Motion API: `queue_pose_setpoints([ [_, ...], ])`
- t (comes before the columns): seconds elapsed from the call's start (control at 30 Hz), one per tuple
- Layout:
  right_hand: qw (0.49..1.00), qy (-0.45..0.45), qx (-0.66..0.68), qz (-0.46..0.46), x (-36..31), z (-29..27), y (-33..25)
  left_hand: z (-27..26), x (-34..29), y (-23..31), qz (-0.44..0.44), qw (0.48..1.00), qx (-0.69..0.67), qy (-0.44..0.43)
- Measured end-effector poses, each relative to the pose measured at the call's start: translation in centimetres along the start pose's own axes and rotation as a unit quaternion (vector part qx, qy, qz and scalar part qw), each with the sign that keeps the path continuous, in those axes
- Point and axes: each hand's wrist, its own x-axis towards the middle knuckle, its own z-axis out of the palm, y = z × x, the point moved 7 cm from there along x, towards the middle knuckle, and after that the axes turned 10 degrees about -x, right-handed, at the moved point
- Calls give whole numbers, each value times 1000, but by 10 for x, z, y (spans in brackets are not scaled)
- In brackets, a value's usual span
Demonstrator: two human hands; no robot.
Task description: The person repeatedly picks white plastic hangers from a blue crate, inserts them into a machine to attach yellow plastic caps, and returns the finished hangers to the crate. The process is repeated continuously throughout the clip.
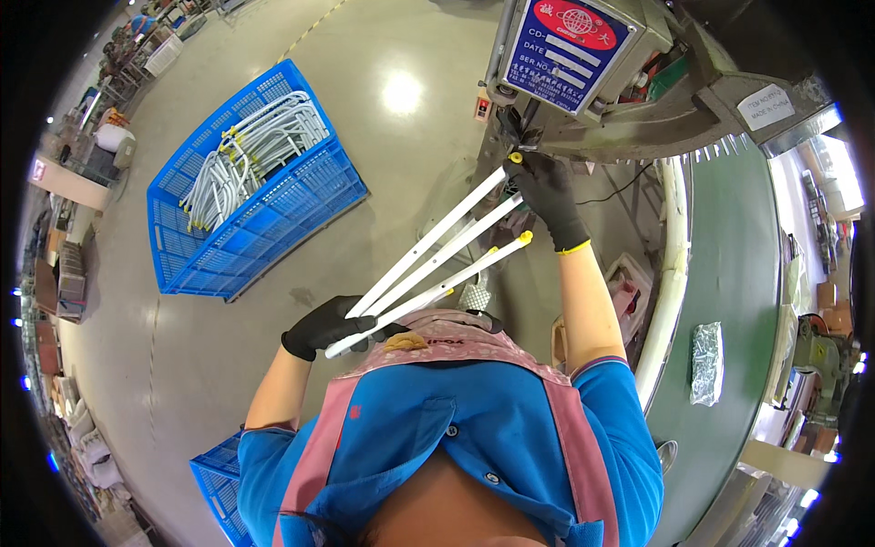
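Observation:
Several white metal tubes (433, 294) with yellow end caps slant in front of my apron, fanned apart toward their far ends. My left hand (333, 326), in a black glove, is closed around their near ends. At the upper right, my right hand (550, 196), also black-gloved with a yellow cuff edge, grips the far ends of the upper tubes. A yellow cap (516, 158) shows at its fingertips, close beneath the head of a grey machine (629, 68). The lowest tube's yellow-capped end (526, 238) sticks out free, apart from my right hand.
Left of the tubes, a large blue plastic crate (273, 239) on the floor holds many bent white tubes (228, 182). Part of another blue crate (217, 479) shows at lower left. On the right runs a green work surface (729, 273) bearing a clear plastic-wrapped packet (706, 363).

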Motion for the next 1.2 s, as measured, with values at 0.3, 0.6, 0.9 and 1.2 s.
queue_pose_setpoints([
  [0.3,992,-15,40,116,-4,5,-3,-6,1,-6,-8,1000,-20,-15],
  [0.6,983,32,-141,-109,13,5,-27,0,-3,-1,-25,1000,-9,-13],
  [0.9,980,-141,-34,139,-5,31,21,-9,-10,4,-54,998,-16,27],
  [1.2,951,-158,157,214,-39,53,48,5,1,-19,-35,996,-63,44],
])
